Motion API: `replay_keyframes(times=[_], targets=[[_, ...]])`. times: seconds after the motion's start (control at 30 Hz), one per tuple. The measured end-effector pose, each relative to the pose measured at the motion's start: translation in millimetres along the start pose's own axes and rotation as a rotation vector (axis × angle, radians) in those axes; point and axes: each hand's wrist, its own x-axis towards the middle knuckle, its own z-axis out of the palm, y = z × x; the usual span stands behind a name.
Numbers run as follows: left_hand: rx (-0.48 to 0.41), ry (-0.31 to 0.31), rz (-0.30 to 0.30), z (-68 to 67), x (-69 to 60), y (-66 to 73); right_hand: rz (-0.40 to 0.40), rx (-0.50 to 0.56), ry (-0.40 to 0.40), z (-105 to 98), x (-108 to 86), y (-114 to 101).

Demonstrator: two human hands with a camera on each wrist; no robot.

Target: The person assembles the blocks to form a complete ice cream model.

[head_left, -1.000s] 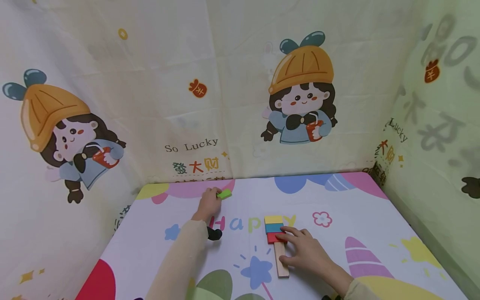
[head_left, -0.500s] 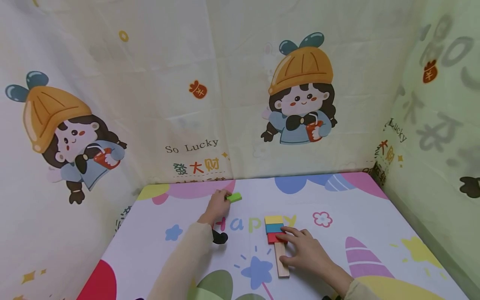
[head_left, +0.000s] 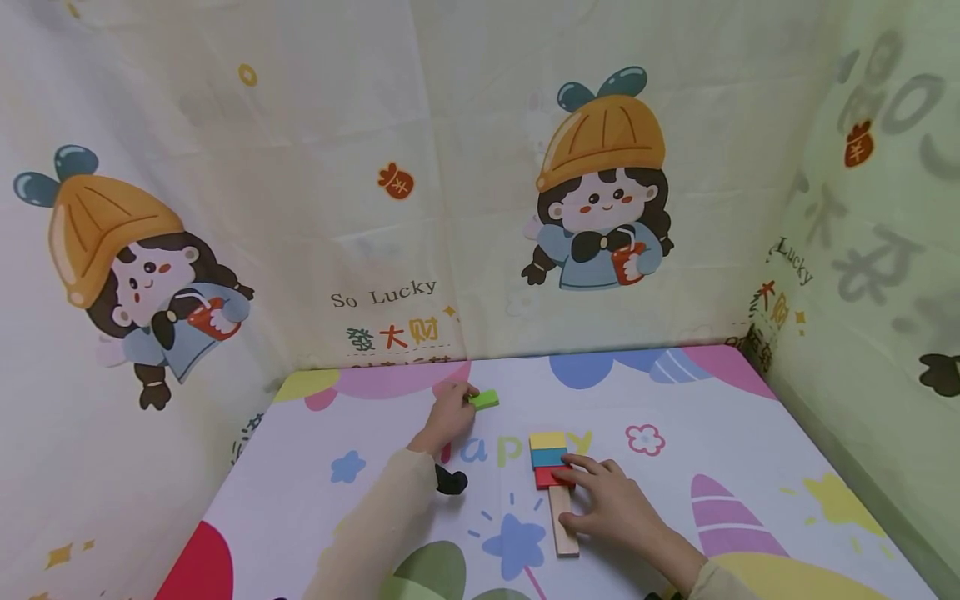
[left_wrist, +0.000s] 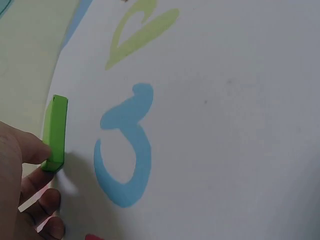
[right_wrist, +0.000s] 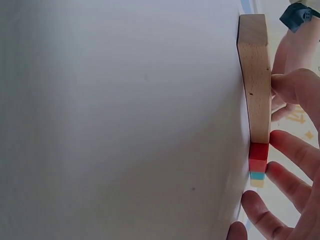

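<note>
My left hand (head_left: 452,412) pinches one end of a green wooden block (head_left: 486,400) near the far side of the table. In the left wrist view the thumb lies on this green block (left_wrist: 58,130), with a finger under its lower end. Nearer to me, a yellow block (head_left: 547,439), a blue block (head_left: 548,457) and a red block (head_left: 546,477) lie against each other in a column. A long plain wooden block (head_left: 562,525) extends toward me from the red one. My right hand (head_left: 618,504) touches the right side of this column, its thumb on the plain block and fingertips at the red one.
A white cloth with coloured prints covers the table (head_left: 645,483). Printed fabric walls (head_left: 480,208) stand behind the table and at both sides. A black wrist device (head_left: 452,481) is on the left wrist.
My left hand has moved right and slightly toward me, carrying the green block closer to the column. The right hand and the column have stayed in place.
</note>
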Motion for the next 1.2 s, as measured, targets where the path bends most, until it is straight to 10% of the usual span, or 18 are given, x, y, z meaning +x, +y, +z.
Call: replay_keyframes(times=[1.2], targets=[[-0.074, -0.097, 0.019, 27.3, -6.8, 43.0, -0.03, -0.011, -0.01, -0.8, 0.0, 5.2]])
